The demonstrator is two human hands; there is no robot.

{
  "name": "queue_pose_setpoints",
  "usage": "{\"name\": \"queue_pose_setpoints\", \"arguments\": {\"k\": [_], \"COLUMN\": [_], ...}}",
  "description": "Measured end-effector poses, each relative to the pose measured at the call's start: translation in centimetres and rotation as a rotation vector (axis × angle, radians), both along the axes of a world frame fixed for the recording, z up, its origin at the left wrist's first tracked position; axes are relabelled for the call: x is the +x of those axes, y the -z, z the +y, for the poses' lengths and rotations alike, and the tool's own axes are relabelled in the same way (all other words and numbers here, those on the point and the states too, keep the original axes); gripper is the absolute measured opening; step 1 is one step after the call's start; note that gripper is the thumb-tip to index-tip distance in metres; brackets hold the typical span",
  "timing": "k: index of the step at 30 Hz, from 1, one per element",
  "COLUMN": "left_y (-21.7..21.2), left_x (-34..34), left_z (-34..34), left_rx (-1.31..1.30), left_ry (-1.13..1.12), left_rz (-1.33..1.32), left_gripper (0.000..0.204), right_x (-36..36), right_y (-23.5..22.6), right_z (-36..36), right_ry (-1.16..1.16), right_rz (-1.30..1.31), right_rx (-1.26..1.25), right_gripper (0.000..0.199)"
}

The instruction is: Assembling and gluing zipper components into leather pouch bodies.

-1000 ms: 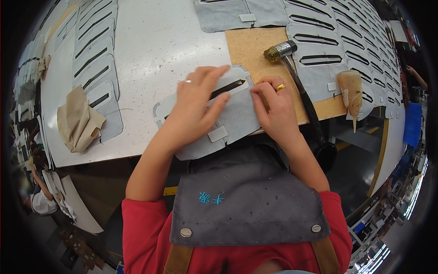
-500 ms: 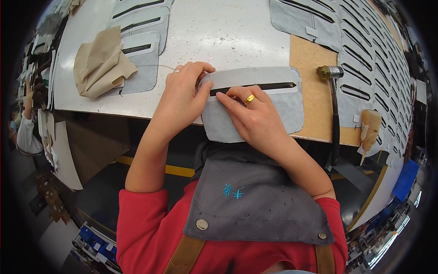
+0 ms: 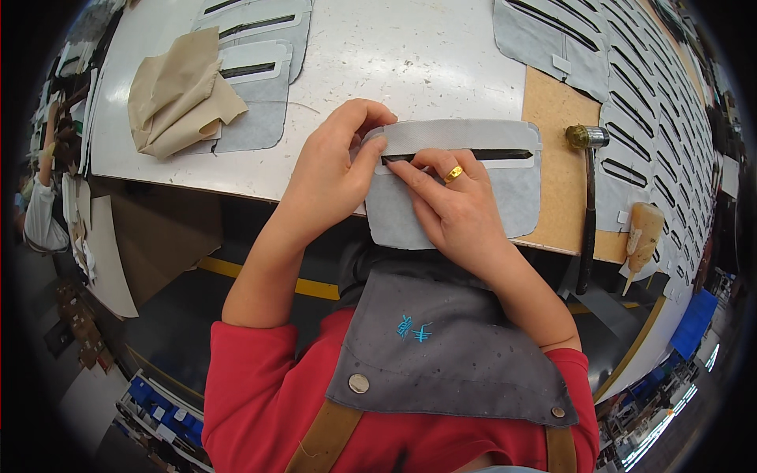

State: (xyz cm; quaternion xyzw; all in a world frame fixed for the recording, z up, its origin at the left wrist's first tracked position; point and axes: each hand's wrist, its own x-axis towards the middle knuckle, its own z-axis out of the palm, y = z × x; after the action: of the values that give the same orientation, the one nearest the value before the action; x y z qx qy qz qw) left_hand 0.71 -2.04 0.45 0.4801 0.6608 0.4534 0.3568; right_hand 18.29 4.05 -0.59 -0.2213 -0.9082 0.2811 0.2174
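A grey leather-like panel [image 3: 512, 197] with rounded corners lies at the table's front edge, its lower part jutting over that edge. Across its upper half runs a long slot with a black zipper-like strip [image 3: 505, 154], framed in pale backing. My left hand [image 3: 335, 169] grips the panel's left edge, thumb on top and fingers behind. My right hand [image 3: 457, 201], with a gold ring, rests on the panel. Its thumb and forefinger are pressed together at the left end of the black strip; whether they pinch the strip is hard to see.
A hammer [image 3: 587, 205] lies right of the panel on a brown board [image 3: 544, 106]. Beyond it are a glue bottle [image 3: 645, 232] with a narrow tip and rows of similar grey panels [image 3: 552, 39]. At left, crumpled beige cloth [image 3: 177, 98] covers part of another panel [image 3: 264, 106].
The whole view has shifted, so panel, hands and tools appear slightly further right. Both hands keep nearly the same places on the panel.
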Motion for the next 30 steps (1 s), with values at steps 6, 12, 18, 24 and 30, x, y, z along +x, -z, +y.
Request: {"name": "queue_pose_setpoints", "arguments": {"k": [6, 12, 18, 24, 30], "left_y": [1.0, 0.7, 0.3, 0.3, 1.1], "left_x": [-0.3, -0.1, -0.1, 0.4, 6.3], "left_z": [0.0, 0.4, 0.8, 0.1, 0.4], "left_rx": [0.042, 0.034, -0.005, 0.088, 0.299], "left_ry": [0.014, 0.009, 0.000, -0.036, 0.273], "left_rz": [0.156, 0.203, 0.215, 0.547, 0.618], "left_gripper": [0.018, 0.017, 0.018, 0.022, 0.027], "right_x": [-0.2, -0.4, -0.7, 1.2, 2.2], "right_y": [-0.3, -0.8, -1.2, -1.7, -2.1], "right_z": [0.1, 0.5, 1.0, 5.4, 9.3], "right_ry": [-0.014, -0.073, -0.135, 0.080, 0.055], "right_rz": [-0.055, -0.148, -0.276, -0.132, -0.323], "right_rx": [-0.021, 0.123, 0.311, 0.207, 0.056], "right_gripper": [0.041, 0.051, 0.044, 0.032, 0.023]}}
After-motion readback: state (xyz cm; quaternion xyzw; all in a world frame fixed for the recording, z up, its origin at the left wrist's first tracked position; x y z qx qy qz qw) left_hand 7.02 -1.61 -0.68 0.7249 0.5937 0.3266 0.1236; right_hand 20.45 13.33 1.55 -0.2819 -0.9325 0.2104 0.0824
